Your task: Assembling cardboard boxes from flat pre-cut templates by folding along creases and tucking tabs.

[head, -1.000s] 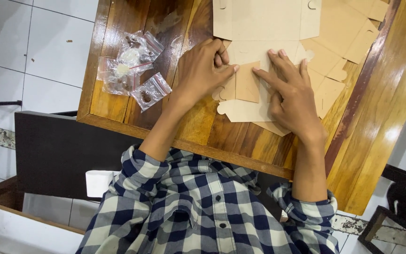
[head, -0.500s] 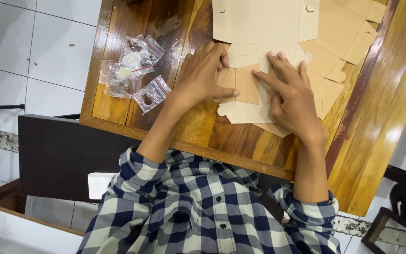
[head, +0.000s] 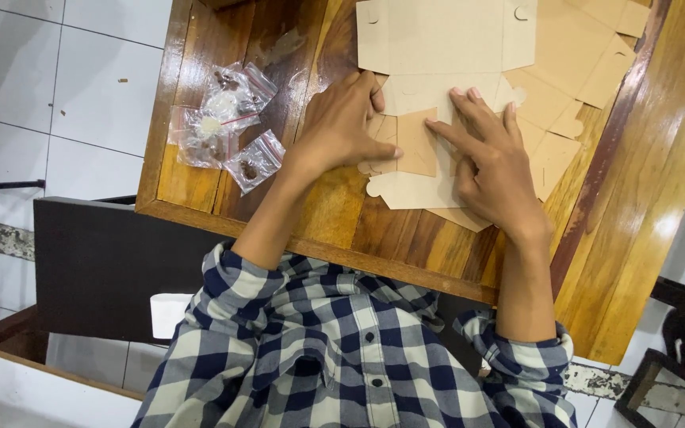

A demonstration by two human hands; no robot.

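- Sleeves of a blue-and-white checked shirt [head: 334, 349] fill the bottom of the frame.
- Left hand [head: 338, 127] lies flat, fingers released, pressing a small cardboard flap [head: 415, 143] at centre.
- Right hand [head: 493, 162] presses the same flap, grasping nothing.
- Flat cardboard blanks [head: 445, 36] spread across the wooden tabletop [head: 342, 214] at upper right.
- Clear plastic bags [head: 223, 127] sit at upper left.
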